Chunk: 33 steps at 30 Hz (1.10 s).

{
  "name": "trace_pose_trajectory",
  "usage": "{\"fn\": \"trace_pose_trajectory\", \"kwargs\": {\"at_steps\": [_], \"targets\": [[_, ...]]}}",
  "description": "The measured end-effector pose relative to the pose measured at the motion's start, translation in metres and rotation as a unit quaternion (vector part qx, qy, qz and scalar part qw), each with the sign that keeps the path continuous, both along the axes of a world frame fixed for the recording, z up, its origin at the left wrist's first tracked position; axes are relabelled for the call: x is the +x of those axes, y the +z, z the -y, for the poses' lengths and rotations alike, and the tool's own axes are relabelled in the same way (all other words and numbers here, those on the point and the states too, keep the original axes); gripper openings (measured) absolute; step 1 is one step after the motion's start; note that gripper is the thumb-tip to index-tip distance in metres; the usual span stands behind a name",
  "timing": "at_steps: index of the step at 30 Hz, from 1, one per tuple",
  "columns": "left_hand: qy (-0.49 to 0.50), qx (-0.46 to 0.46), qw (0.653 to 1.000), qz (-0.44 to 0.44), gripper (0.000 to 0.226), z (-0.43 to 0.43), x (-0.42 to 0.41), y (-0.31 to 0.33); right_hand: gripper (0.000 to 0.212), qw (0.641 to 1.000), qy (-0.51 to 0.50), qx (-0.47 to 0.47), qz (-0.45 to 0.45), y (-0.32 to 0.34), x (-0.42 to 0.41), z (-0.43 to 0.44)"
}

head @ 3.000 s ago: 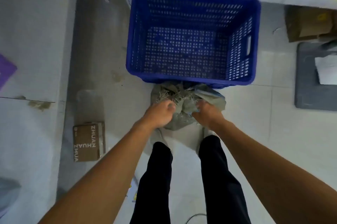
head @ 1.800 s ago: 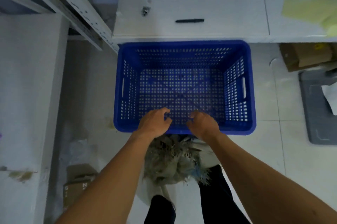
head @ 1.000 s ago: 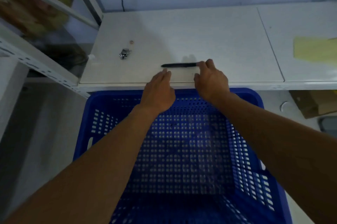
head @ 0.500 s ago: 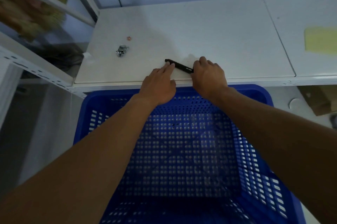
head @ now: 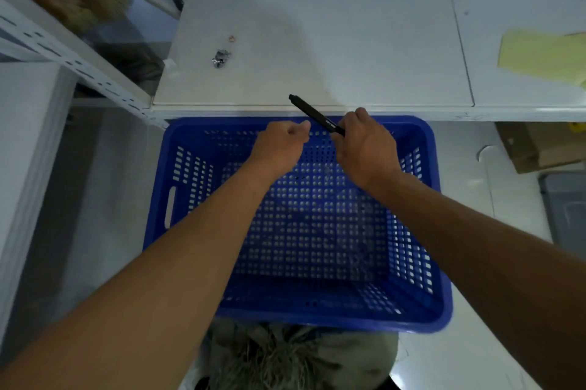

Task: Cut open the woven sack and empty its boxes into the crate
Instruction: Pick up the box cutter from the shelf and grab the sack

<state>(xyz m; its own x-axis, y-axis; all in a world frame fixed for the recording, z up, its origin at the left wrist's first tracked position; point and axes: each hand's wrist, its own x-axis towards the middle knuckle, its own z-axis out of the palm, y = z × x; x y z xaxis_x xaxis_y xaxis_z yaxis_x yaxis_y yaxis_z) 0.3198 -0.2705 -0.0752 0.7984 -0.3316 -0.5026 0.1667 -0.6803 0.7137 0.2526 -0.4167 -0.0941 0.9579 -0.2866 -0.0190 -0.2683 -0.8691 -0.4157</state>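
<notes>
An empty blue perforated crate [head: 421,323] stands on the floor against a white bench. Just in front of its near wall lies the grey woven sack [head: 295,354], its frayed top gathered; no boxes show. My right hand [head: 364,142] is closed around a slim black cutter [head: 312,113] and holds it above the crate's far rim, its tip pointing up and to the left. My left hand [head: 282,145] hovers beside it with the fingers curled in, holding nothing, a short gap away from the cutter.
The white bench top [head: 317,40] carries a small metal bit [head: 221,58] and a yellow sheet [head: 542,55]. A white metal rack [head: 79,50] stands at the left. A cardboard box [head: 539,145] and a grey bin [head: 567,215] sit on the floor at the right.
Both hands left the sack and reached over the crate to the bench. My right hand took the black cutter off the bench and lifted it back over the crate's far rim.
</notes>
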Motion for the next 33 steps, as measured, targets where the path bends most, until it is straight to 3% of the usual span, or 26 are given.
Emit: {"fn": "trace_pose_trajectory", "kwargs": {"at_steps": [7, 17, 25, 33], "targets": [[0.153, -0.076, 0.983, -0.071, 0.034, -0.024, -0.062, 0.032, 0.018, 0.998, 0.032, 0.045, 0.033, 0.032, -0.069, -0.038], [0.241, -0.148, 0.948, -0.147, 0.018, -0.108, -0.159, 0.075, 0.02, 0.998, 0.007, 0.056, 0.008, 0.069, -0.178, -0.129], [0.182, -0.13, 0.963, -0.15, 0.013, -0.182, -0.255, 0.134, 0.018, 0.998, -0.007, 0.051, -0.021, 0.13, -0.279, -0.2], [0.13, -0.125, 0.966, -0.185, 0.016, -0.207, -0.331, 0.1, 0.022, 0.983, -0.019, 0.15, -0.103, 0.101, -0.339, -0.233]]}}
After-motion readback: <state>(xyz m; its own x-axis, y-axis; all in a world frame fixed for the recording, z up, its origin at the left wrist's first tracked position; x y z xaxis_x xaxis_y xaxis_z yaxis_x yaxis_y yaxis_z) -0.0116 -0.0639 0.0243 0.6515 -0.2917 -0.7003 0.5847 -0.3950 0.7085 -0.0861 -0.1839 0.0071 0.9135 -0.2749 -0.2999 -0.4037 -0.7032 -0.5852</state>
